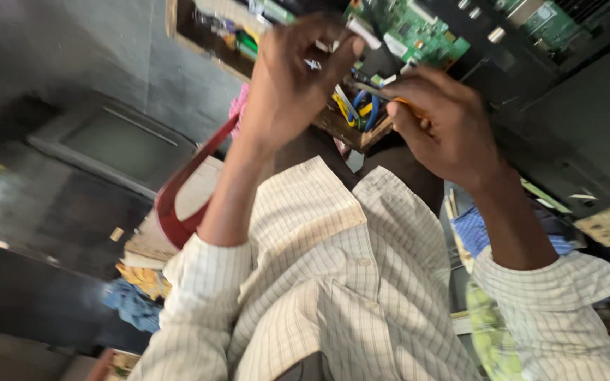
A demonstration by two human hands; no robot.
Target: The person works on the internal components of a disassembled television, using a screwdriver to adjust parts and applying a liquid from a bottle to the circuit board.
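In the head view we see our left hand (287,85) pinching a small white piece (363,32) between thumb and fingers, at the edge of the green circuit board (418,32), while our right hand (439,123) is closed around a thin orange-handled tool (383,94) whose tip points toward the coloured wires (361,109) in the wooden tray (347,130). We judge the work goes best with the left hand steadying the piece and the tool moved in short, light strokes, clear of the wires
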